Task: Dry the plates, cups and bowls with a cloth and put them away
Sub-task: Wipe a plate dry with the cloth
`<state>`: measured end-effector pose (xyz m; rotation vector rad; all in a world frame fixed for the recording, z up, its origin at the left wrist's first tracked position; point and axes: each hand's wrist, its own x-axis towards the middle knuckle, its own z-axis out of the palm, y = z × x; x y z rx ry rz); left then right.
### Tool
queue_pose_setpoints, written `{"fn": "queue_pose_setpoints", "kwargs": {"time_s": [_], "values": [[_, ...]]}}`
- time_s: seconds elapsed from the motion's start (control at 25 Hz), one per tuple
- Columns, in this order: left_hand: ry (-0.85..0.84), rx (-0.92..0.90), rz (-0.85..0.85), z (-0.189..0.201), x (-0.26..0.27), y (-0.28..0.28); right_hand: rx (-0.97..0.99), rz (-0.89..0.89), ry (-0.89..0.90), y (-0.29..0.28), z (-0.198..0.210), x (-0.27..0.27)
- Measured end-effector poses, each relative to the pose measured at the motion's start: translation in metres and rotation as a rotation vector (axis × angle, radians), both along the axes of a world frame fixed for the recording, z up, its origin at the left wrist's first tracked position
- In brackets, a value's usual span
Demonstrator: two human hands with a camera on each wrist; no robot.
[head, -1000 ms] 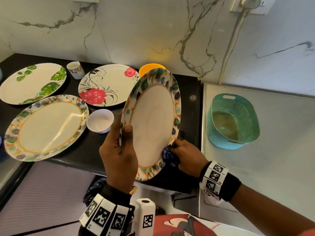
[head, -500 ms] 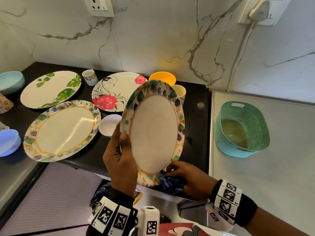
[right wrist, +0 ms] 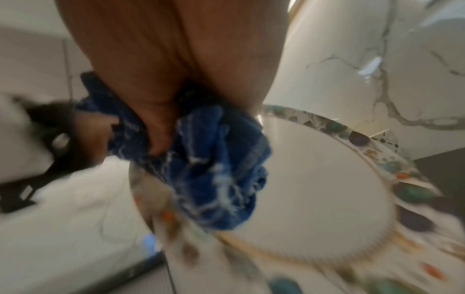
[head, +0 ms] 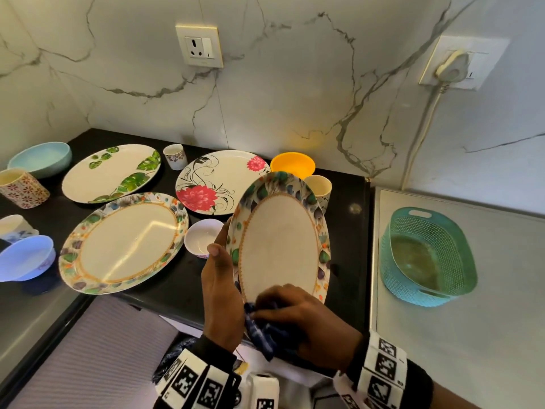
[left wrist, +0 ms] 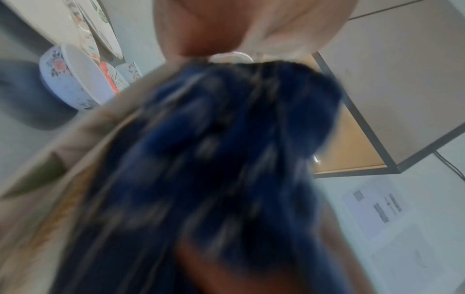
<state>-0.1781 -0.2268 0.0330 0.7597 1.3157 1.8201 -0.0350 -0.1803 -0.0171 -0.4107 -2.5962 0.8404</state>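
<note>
Drying a plate held tilted above the worktop: left hand grips its rim, right hand clamps the cloth against the lower edge. Next, probably wipe round, then stow.

The left hand and the right hand are showing bare. Just behind each, a black wristband is wrapping the wrist, carrying white square tags printed with black block patterns. A white boxy unit bearing one such tag is sitting between the wrists.
</note>
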Motion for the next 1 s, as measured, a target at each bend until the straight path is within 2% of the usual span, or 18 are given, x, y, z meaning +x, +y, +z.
{"fn": "queue_pose_setpoints", "kwargs": {"time_s": [0.08,0.16,0.28,0.4,0.52,0.6,0.72,0.8,0.92,1.0], "values": [[0.015,0.006,-0.06,-0.002,-0.001,0.001,0.147,-0.028,0.016,-0.002,0.001,0.003],[0.051,0.014,-0.109,-0.003,0.0,0.003,0.268,-0.126,0.127,0.009,0.015,-0.009],[0.153,0.042,-0.091,-0.002,-0.001,0.005,0.302,-0.272,0.234,0.035,0.04,-0.03],[0.261,0.044,-0.018,-0.002,0.0,0.006,0.245,-0.426,0.299,0.058,0.047,-0.038],[0.298,0.002,0.035,-0.005,0.003,0.002,0.119,-0.584,0.332,0.082,0.052,-0.04],[0.316,-0.027,0.066,-0.007,0.002,-0.001,0.018,-0.67,0.262,0.107,0.051,-0.032],[0.373,-0.094,0.087,-0.007,-0.009,-0.004,-0.264,-0.777,0.03,0.141,0.043,-0.005],[0.453,-0.128,0.096,-0.003,-0.018,-0.004,-0.328,-0.878,0.004,0.15,0.044,0.016],[0.661,-0.084,0.089,0.009,-0.03,-0.004,-0.178,-0.962,0.199,0.151,0.073,0.031],[0.848,-0.023,0.078,0.017,-0.039,-0.001,-0.15,-0.751,0.35,0.144,0.105,0.029]]}}
